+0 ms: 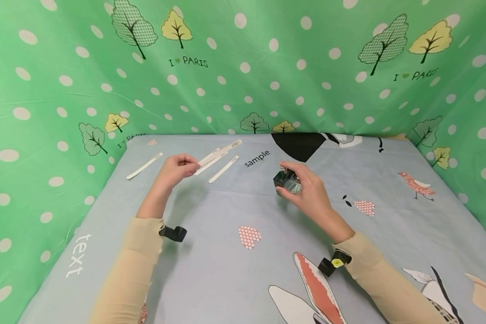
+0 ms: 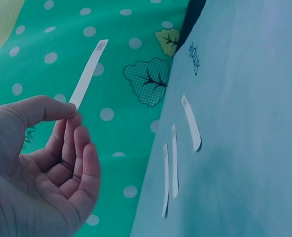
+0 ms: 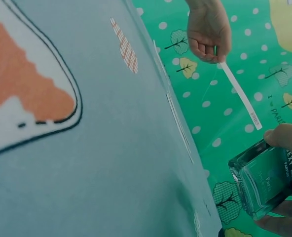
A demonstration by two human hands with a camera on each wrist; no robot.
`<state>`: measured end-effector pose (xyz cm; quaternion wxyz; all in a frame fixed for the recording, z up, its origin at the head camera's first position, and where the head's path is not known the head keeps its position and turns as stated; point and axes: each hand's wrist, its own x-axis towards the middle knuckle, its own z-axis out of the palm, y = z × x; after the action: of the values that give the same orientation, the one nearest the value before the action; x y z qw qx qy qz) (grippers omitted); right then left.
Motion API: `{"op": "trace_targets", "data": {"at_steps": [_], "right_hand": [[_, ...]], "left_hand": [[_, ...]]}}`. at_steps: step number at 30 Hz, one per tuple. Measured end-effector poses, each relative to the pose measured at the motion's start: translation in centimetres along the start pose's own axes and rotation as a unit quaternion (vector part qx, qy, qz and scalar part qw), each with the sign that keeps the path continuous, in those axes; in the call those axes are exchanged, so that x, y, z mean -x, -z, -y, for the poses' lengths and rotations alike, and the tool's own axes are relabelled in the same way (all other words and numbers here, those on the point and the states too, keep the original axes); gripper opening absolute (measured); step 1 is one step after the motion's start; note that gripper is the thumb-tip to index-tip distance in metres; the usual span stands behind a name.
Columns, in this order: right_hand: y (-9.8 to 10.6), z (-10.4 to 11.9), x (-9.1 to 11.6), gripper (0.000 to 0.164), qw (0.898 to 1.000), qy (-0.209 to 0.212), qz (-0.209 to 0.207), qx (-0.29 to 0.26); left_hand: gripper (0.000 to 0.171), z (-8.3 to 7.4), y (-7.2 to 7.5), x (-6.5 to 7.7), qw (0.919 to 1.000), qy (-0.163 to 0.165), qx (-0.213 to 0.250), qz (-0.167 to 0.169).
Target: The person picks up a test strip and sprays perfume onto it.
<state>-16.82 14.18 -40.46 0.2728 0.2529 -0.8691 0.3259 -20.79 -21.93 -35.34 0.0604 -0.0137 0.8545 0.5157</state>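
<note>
My left hand (image 1: 177, 170) pinches one end of a white perfume test strip (image 2: 89, 74) between thumb and index finger. Held above the table, the strip points away from the fingertips toward the right, small print at its far end. A dark glass perfume bottle (image 1: 283, 182) is gripped by my right hand (image 1: 311, 191), off to the right of the strip and apart from it. One finger lies at the bottle's top and the thumb at its lower end. Lettering including "Paris" shows on the bottle (image 3: 264, 177) in the right wrist view.
Several more white strips lie on the grey-blue printed tablecloth (image 1: 214, 252): one strip (image 1: 144, 166) left of my left hand, another (image 1: 223, 169) to its right. Behind the table hangs a green dotted curtain (image 1: 227, 54). Each wrist wears a small black camera.
</note>
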Motion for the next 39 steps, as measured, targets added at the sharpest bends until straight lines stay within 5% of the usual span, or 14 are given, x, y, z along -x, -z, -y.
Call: {"op": "trace_targets", "data": {"at_steps": [18, 39], "right_hand": [[0.0, -0.2, 0.1, 0.064, 1.0, -0.01, 0.006, -0.009], [0.1, -0.2, 0.2, 0.063, 1.0, 0.0, 0.004, -0.005]], "left_hand": [[0.027, 0.0, 1.1, -0.3, 0.9998, 0.005, -0.001, -0.019], [0.032, 1.3, 2.4, -1.1, 0.9973, 0.057, -0.014, -0.044]]}}
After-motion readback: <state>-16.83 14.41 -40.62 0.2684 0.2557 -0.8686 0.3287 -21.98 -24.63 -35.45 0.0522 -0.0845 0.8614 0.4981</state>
